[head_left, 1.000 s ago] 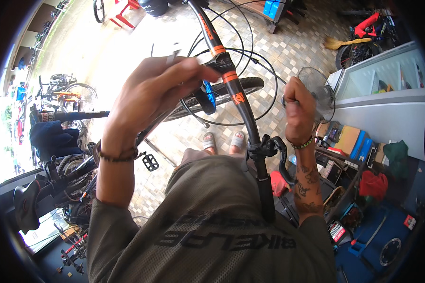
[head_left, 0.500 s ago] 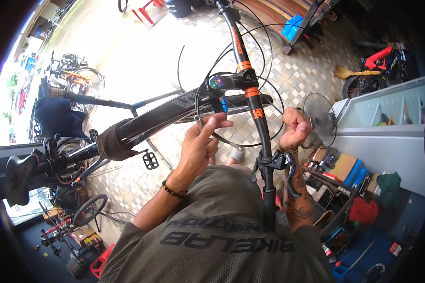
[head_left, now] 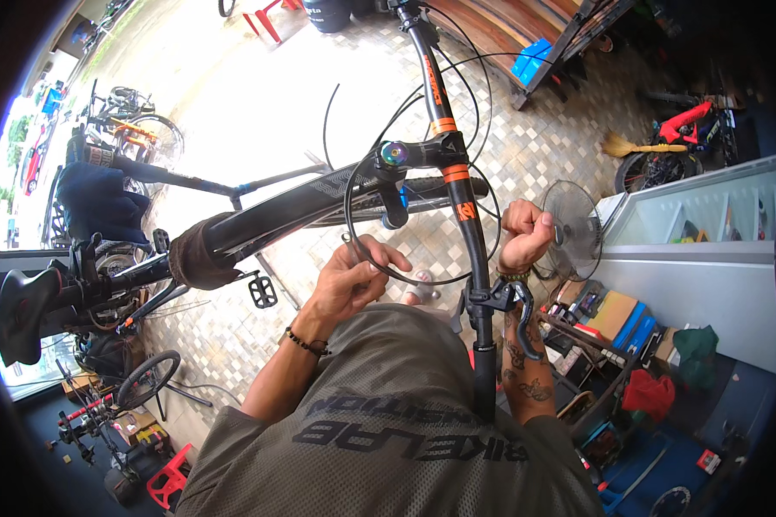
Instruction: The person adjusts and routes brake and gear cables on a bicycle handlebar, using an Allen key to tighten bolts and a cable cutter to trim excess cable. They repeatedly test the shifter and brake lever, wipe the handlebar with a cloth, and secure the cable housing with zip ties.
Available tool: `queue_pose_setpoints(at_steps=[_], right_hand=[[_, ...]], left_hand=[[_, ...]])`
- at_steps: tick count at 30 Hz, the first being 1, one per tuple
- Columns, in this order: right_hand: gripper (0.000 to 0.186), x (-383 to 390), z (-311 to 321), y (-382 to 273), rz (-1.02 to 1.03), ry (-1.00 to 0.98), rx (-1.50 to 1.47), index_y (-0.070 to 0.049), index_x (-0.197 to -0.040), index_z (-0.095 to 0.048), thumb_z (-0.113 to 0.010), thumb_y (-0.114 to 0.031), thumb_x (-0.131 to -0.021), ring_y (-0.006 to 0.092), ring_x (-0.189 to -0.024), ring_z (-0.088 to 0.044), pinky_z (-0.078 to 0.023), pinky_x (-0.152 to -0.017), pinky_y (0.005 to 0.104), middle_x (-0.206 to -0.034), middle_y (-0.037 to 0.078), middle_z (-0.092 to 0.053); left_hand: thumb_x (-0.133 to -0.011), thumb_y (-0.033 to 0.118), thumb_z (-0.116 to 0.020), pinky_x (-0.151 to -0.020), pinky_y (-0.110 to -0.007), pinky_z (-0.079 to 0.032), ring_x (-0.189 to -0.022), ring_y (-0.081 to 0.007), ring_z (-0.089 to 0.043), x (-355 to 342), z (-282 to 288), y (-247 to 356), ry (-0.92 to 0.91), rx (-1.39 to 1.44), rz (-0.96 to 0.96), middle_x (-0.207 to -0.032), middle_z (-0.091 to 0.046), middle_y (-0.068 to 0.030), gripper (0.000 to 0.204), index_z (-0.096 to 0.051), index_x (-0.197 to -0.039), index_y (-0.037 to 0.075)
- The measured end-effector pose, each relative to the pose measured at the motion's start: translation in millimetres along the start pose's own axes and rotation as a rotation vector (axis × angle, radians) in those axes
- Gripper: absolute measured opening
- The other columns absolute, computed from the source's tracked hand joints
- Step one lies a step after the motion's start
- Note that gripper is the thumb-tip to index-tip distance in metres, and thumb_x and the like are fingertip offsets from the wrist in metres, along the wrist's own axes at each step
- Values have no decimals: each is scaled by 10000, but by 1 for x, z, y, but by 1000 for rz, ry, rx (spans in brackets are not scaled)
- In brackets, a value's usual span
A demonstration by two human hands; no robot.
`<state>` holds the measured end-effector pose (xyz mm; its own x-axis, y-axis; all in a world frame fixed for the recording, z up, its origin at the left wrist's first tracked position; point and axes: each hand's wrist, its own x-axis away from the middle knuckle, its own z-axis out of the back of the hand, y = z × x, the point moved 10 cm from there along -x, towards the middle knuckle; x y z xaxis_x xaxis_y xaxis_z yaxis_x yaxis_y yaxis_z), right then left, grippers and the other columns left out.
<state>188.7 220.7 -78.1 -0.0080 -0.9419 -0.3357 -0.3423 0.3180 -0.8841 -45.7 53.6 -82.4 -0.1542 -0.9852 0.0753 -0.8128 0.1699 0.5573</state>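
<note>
A black bicycle handlebar (head_left: 436, 99) with orange bands runs down the middle of the view, clamped by a black stem (head_left: 422, 153) with an iridescent cap. Left of the bar, my left hand (head_left: 349, 280) is closed at a looping black cable (head_left: 347, 207), its index finger pointing right. The cable crosses over those fingers and curves under toward the bar. My right hand (head_left: 526, 237) is a fist just right of the bar, thumb pressed against the fingers; whatever it holds is hidden. Below it sits the brake lever (head_left: 526, 323), in front of my right forearm.
The bike's black frame (head_left: 293, 202) reaches left, with a brown cloth (head_left: 200, 258) wrapped round it and a pedal (head_left: 262, 291) below. At right stand a fan (head_left: 572, 228), a glass-topped cabinet (head_left: 694, 293) and a cluttered shelf (head_left: 595, 345). More bikes (head_left: 142, 133) are at far left.
My left hand has moved down and slightly left, and the cable loop has shifted left with its lower curve dropping. My right fist has turned, its thumb now at the right.
</note>
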Motion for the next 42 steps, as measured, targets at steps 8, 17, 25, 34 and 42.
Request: queue_pose_setpoints(at_steps=[8, 17, 25, 34, 42], right_hand=[[566, -2, -7, 6, -95, 3, 0, -139, -647, -208, -380, -474, -1069, 109, -534, -215, -149, -515, 330, -593, -18, -250], [577, -1, 0, 11, -99, 50, 88, -138, -649, -211, -394, -494, -1065, 104, -536, -213, -140, -521, 331, -607, -24, -236], [628, -7, 2, 0, -41, -14, 122, -134, -651, -207, -380, -550, -1088, 109, -534, -222, -145, -523, 332, -596, -15, -240], [612, 3, -10, -10, -67, -13, 38, -133, -644, -208, -384, -516, -1087, 112, -534, -221, -154, -519, 335, -599, -14, -238], [573, 15, -2, -6, -114, 29, -88, -144, -638, -202, -375, -450, -1090, 117, -520, -208, -146, -497, 339, -587, -10, -239]], left_hand=[[-1046, 82, -640, -374, -214, -418, -423, -116, -492, -3, 7, 6, -50, 187, -107, -1137, -694, -251, 98, -612, -1125, 29], [-1134, 228, -549, -475, -187, -380, -597, -153, -628, 1, 41, 33, 541, -250, -227, -972, -678, -122, 208, -504, -1273, 81], [-1121, 167, -550, -475, -179, -354, -600, -62, -585, 41, 35, 85, 622, -639, -297, -816, -735, -109, 172, -608, -1244, 62], [-886, -54, -785, -715, -329, -576, -832, -143, -730, -3, -60, 101, 304, -1526, -505, -977, -771, -28, 257, -787, -1112, 69], [-898, -23, -803, -652, -273, -513, -817, -101, -570, 6, -26, 90, 690, -1421, -484, -1259, -518, -71, 282, -819, -1147, 108]])
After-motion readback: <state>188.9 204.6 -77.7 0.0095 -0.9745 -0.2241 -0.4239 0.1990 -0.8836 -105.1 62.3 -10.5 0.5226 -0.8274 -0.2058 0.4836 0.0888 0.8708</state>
